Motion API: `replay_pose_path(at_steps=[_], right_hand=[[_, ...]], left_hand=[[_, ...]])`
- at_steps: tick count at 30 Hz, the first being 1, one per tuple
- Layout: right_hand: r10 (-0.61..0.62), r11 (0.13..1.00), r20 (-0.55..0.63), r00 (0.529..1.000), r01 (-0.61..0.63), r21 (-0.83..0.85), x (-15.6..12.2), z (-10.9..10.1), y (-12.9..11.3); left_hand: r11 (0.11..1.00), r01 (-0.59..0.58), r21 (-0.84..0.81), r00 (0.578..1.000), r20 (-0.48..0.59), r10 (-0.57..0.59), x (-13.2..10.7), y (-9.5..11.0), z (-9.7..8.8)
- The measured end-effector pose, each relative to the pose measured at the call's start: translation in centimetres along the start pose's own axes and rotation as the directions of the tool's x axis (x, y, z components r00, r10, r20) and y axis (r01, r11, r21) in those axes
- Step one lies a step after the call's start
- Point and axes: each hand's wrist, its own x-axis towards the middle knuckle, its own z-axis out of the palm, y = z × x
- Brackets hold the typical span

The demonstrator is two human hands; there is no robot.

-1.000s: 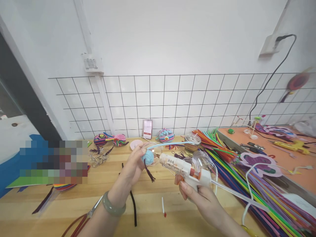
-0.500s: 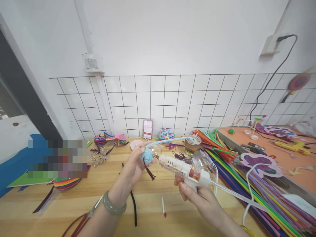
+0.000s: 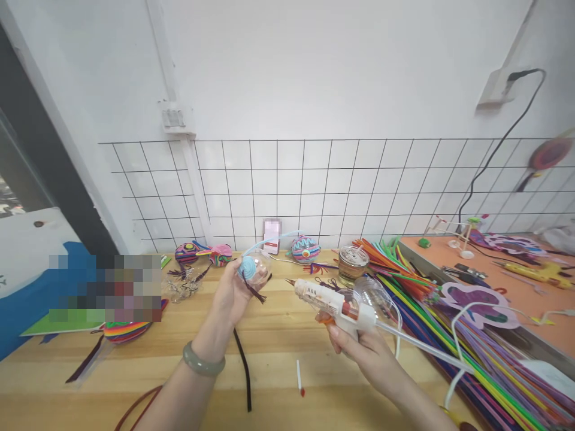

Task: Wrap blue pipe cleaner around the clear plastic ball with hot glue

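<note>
The person's left hand (image 3: 231,290) is holding a blue spiral ball (image 3: 247,267) up above the bench (image 3: 278,335). Its grip is pinching the ball so the coiled face is tilting toward the glue gun (image 3: 335,302), while a pale stem (image 3: 274,240) is arcing off behind and a dark tassel (image 3: 256,291) is dangling clear. The right hand (image 3: 359,347) is clenching its grip around the gun's handle, the nozzle pointing at the ball but staying apart from it, likely sparing the fingers. Behind the gun a lidded glass jar (image 3: 353,265) is standing, its contents unclear, beside clear half-shells (image 3: 375,293) that seem empty.
</note>
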Motion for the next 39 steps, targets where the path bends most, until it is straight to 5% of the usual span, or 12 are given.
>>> replay_pose_path(at_steps=[3, 8, 17, 22, 25, 29, 31, 33, 39], right_hand=[[-0.059, 0.981, -0.039, 0.998, 0.050, -0.187, 0.8, 0.4, 1.1], [-0.090, 0.924, 0.142, 0.986, 0.136, -0.357, 1.5, 1.9, 1.8], [-0.056, 0.887, 0.301, 0.952, 0.186, -0.423, 0.5, 4.6, 3.2], [-0.265, 0.723, 0.266, 0.927, 0.373, -0.581, 0.5, 4.0, 2.4], [-0.537, 0.588, 0.124, 0.834, 0.476, -0.654, 0.6, 2.5, 1.5], [-0.794, 0.498, -0.109, 0.598, 0.536, -0.682, 0.2, 0.4, -0.5], [-0.841, 0.459, -0.164, 0.516, 0.519, -0.721, 0.1, -0.2, -1.2], [-0.846, 0.445, -0.173, 0.504, 0.488, -0.751, 0.2, -0.3, -1.5], [-0.814, 0.471, -0.108, 0.570, 0.541, -0.697, 0.3, -0.1, -1.2]], left_hand=[[0.997, -0.077, -0.022, 0.996, -0.036, 0.076, 0.0, 1.1, -0.2], [0.986, -0.168, -0.019, 0.984, -0.069, 0.167, -0.3, 1.9, 0.0], [0.998, -0.050, -0.024, 0.990, 0.128, 0.053, -1.6, -0.7, 1.5], [0.998, -0.036, 0.049, 0.978, 0.207, 0.025, -2.5, -1.7, 2.3], [0.993, -0.061, 0.101, 0.969, 0.245, 0.035, -2.7, -2.5, 2.2], [0.975, -0.084, 0.205, 0.952, 0.307, 0.018, -2.8, -3.9, 2.0], [0.960, -0.095, 0.262, 0.946, 0.324, 0.005, -3.1, -4.5, 2.0], [0.946, -0.091, 0.311, 0.944, 0.330, -0.018, -3.4, -4.9, 2.2], [0.937, -0.073, 0.342, 0.944, 0.327, -0.046, -4.0, -5.4, 2.6]])
